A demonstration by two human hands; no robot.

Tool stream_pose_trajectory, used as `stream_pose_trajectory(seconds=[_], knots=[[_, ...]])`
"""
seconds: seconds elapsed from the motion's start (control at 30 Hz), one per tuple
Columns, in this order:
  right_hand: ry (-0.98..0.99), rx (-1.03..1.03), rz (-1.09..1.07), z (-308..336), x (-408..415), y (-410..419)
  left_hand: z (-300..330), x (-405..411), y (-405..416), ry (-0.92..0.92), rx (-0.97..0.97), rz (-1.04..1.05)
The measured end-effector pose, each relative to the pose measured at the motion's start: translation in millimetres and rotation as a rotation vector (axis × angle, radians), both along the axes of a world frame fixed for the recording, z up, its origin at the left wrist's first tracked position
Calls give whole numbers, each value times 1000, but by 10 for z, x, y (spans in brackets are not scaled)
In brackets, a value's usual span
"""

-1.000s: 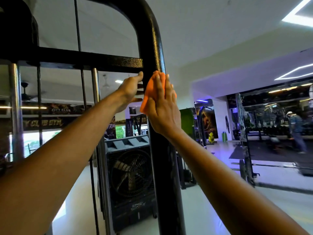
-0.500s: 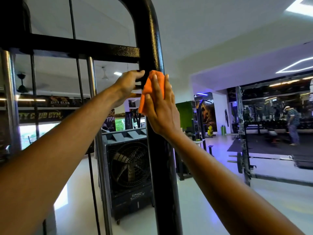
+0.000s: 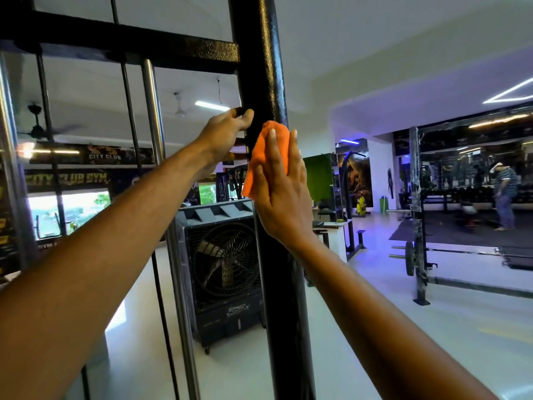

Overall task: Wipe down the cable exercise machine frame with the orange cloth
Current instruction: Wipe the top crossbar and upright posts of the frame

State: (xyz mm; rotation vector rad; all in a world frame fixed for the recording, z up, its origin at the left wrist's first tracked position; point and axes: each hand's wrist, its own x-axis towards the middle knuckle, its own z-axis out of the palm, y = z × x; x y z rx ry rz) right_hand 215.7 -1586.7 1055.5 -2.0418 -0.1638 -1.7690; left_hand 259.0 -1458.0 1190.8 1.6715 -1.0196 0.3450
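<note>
Flat against the black upright post (image 3: 269, 67) of the cable machine frame, right hand (image 3: 284, 192) with fingers straight and together, pressing the orange cloth (image 3: 266, 157) onto the post's front face — cloth bunched under the fingertips and trailing out past the palm toward 9 o'clock. At 10 o'clock from the cloth, left hand (image 3: 223, 131) curled around the post's left edge, thumb on the near side, fingers wrapped out of sight behind. Above both hands, a black crossbar (image 3: 129, 44) joining the post from the 9 o'clock side, with 2 chrome guide rods (image 3: 153, 111) and thin dark cables hanging below it. Behind the post, toward 6 o'clock, a dark air cooler (image 3: 225, 264) with a round fan grille standing on the pale floor. Far off at 3 o'clock, a person (image 3: 504, 194) standing by a dark rack — details too blurred to tell.
</note>
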Motion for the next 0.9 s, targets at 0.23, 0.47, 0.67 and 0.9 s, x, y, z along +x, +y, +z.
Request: stream_pose_trajectory(seconds=[0.23,0.47,0.67,0.9], knots=[[39,-36,-16,-870,-48,-11,-290,-5,27,21,-35,-49],[-10,-39,-32,-412,12,33,-405,14,57,31,-51,-79],[17,-48,-56,-1218,-63,20,-624,22,71,67,-38,-77],[13,-27,-52,-665,-27,47,-742,46,104,21,0,-75]])
